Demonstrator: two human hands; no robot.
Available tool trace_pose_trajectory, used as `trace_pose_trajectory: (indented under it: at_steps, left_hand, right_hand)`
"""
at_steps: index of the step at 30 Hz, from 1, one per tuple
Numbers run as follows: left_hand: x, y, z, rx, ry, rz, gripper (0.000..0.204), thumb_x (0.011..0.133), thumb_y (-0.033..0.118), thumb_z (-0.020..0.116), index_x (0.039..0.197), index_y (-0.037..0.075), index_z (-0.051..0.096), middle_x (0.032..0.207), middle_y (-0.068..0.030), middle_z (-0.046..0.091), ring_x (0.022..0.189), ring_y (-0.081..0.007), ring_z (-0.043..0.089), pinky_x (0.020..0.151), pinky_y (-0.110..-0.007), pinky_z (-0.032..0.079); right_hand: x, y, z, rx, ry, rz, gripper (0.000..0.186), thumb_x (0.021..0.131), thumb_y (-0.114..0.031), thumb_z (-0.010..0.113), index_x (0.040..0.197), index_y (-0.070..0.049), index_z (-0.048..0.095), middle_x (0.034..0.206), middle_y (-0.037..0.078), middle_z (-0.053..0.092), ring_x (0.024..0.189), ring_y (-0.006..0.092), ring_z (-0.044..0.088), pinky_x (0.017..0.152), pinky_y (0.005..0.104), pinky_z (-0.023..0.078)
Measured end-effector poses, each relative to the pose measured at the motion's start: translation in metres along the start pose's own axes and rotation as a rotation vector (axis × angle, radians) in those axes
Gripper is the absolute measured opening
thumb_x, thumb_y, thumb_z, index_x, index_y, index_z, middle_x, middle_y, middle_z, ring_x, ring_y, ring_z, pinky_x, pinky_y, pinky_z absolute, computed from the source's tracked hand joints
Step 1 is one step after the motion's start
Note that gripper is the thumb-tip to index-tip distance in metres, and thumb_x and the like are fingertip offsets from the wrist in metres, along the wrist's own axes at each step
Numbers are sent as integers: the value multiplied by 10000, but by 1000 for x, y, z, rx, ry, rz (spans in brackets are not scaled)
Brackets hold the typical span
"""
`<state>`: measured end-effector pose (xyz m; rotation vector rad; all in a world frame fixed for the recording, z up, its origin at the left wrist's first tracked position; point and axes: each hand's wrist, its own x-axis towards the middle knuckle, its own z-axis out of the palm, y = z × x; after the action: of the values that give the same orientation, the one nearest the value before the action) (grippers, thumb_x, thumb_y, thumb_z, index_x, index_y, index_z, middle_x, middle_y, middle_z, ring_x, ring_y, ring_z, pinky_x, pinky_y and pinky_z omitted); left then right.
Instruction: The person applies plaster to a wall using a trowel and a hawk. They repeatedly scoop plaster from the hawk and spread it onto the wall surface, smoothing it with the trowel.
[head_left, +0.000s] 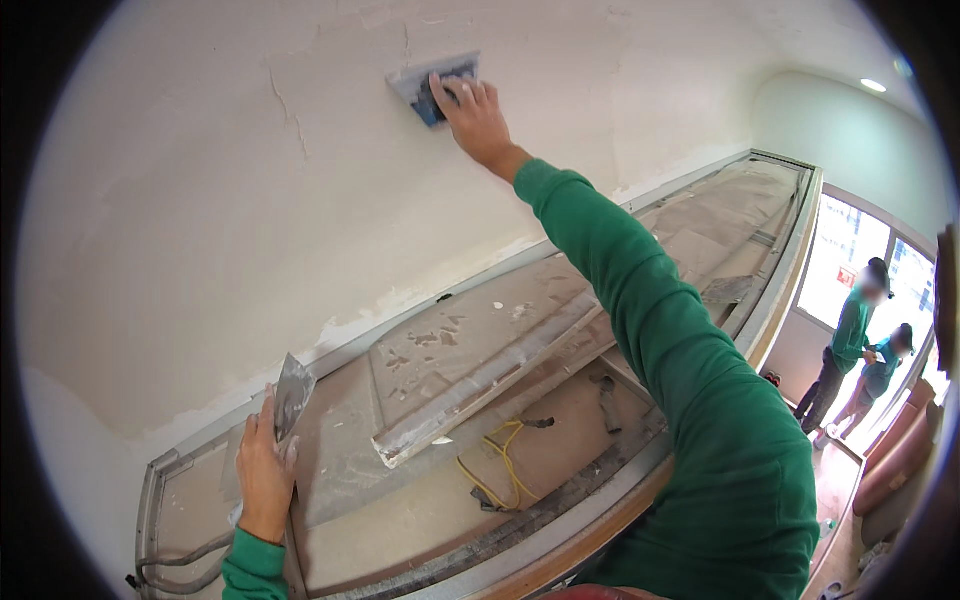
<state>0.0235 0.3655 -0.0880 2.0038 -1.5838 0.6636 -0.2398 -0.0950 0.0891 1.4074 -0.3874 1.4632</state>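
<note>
High on the pale plastered wall [330, 200], my right hand [475, 122] grips a wide putty knife [408, 82] with a broad metal blade and a dark blue handle. Its blade lies against or very close to the wall surface. Lower down at the left, my left hand [265, 462] is closed round a second putty knife [293, 392], whose grey, smeared blade points upward. The fingers hide most of that knife's handle. Raised plaster ridges [283, 105] run down the wall left of the right hand.
Below the wall lies a long, dusty recessed frame [600, 470] holding a plaster-smeared board [490, 375], yellow cable [512, 470] and scraps. Dark conduits [185, 565] curve at its left end. Two people [850, 340] stand by a bright glass door at right.
</note>
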Motion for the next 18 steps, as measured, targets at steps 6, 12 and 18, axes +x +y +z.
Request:
trace_pose_trajectory:
  at_steps: [6, 12, 18]
  left_hand:
    - [2, 1, -1, -4, 10, 32, 900, 699, -87, 725, 1508, 87, 369, 953, -197, 552, 745, -335, 522, 712, -422, 458]
    - [2, 1, 3, -13, 17, 24, 875, 720, -66, 734, 1502, 101, 381, 962, -194, 557, 780, -358, 560, 723, -446, 470]
    - [2, 4, 3, 3, 12, 77, 873, 710, -76, 726, 1497, 72, 379, 1018, -210, 577, 828, -353, 577, 747, -422, 479]
  right_hand:
    - [-70, -8, -29, 105, -279, -91, 627, 813, 3, 547, 1430, -34, 439, 1257, 132, 505, 1176, 310, 474, 969, 460, 377]
    - [-59, 39, -71, 206, -163, 164, 708, 749, 70, 563, 1433, -93, 483, 1202, 134, 519, 1145, 347, 467, 992, 462, 351]
    - [8, 118, -35, -45, 223, 118, 750, 740, 72, 569, 1460, -103, 447, 1187, 130, 507, 1132, 339, 474, 968, 462, 368]
